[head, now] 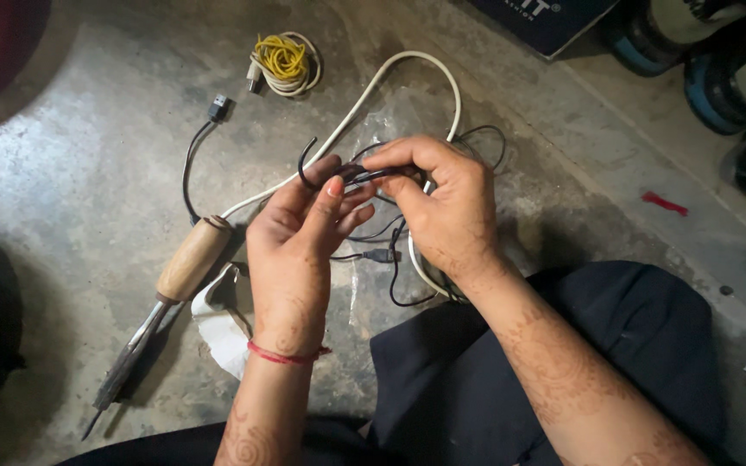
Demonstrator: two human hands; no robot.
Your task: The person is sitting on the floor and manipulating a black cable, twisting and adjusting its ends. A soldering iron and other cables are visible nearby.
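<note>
A soldering iron (166,302) is lying at my far left on the rough grey concrete floor (62,190), its smooth rounded wooden handle pointing up-right and its dark metal shaft tapering down to a tip. A crumpled white cloth (218,328) is sitting just beside it. A thick white cord (373,82) is looping away from the handle, past a small coil of yellow and white wire (285,62) further up.

My left hand (300,233) is cupping upward, fingers slightly spread, fingertips touching a thin, glossy black cable (364,175) whose curled end is sticking up beside my index finger. My right hand (442,203) is pinching that same cable between thumb and forefinger, the other fingers curling in close. The cable's slack is dangling between my palms, over a clear plastic bag (390,116) on the floor. My dark trouser leg (615,345) is filling the lower right.
</note>
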